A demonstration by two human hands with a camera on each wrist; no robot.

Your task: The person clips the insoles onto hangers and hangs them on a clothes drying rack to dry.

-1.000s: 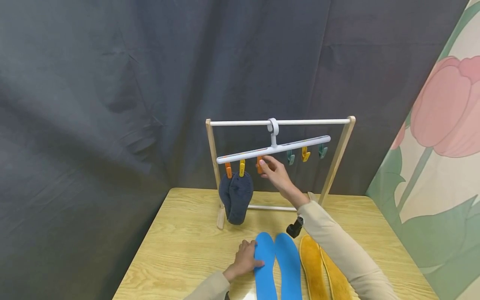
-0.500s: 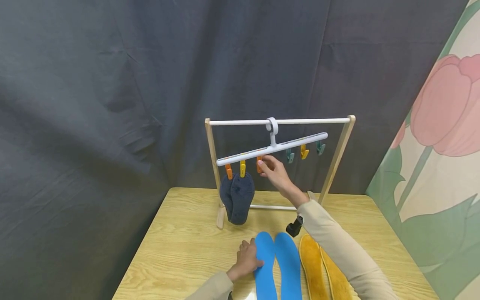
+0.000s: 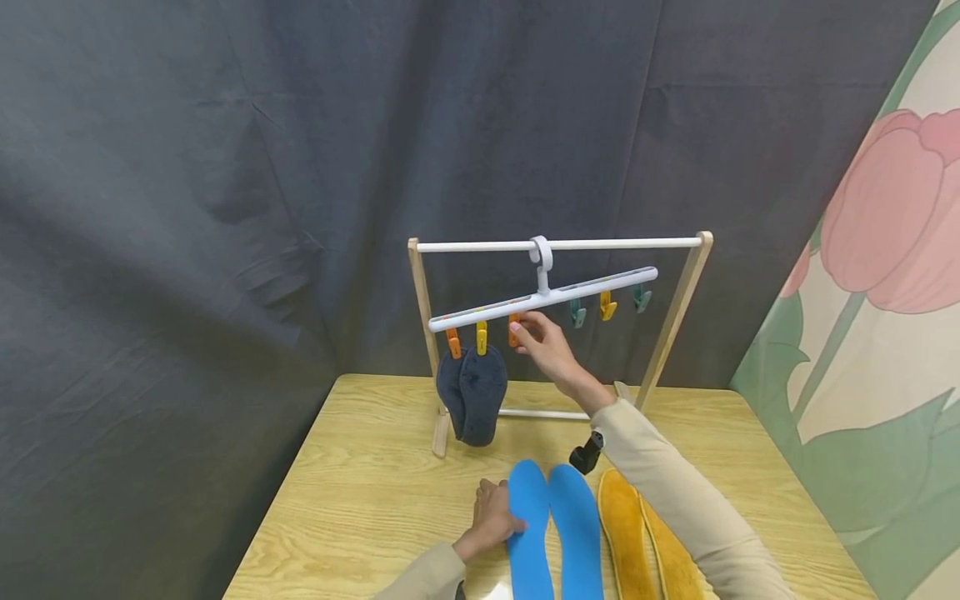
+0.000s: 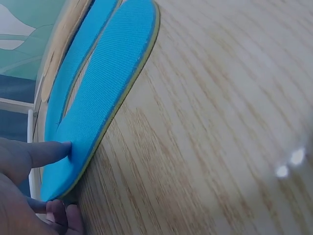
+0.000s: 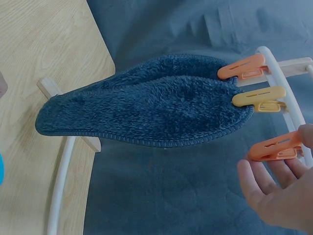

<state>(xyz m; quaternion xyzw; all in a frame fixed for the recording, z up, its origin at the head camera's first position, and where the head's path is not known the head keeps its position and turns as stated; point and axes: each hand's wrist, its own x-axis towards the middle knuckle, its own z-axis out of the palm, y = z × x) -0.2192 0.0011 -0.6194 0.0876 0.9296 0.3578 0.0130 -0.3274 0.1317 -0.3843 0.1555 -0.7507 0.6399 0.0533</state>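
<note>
My right hand (image 3: 551, 348) pinches an orange clip (image 5: 276, 147) under the white hanger (image 3: 487, 312). Left of it, an orange clip (image 3: 453, 343) and a yellow clip (image 3: 482, 337) hold a pair of dark blue fuzzy insoles (image 5: 146, 110), which hang down from them. On the table, my left hand (image 3: 491, 515) grips the edge of the left bright blue insole (image 4: 105, 73), thumb on top and fingers at the underside near its far end. A second blue insole (image 3: 576, 525) lies alongside.
Two mustard-yellow insoles (image 3: 624, 533) lie right of the blue ones, partly behind my right sleeve. The hanger hooks on a rack with a white rod (image 3: 622, 243) and wooden legs. Two teal clips and a yellow clip (image 3: 607, 306) dangle at right. A dark curtain (image 3: 300, 167) stands behind.
The hanger has shifted slightly left, with my right hand and its orange clip. The dark insoles have swung a little. The far end of the gripped blue insole sits slightly farther forward.
</note>
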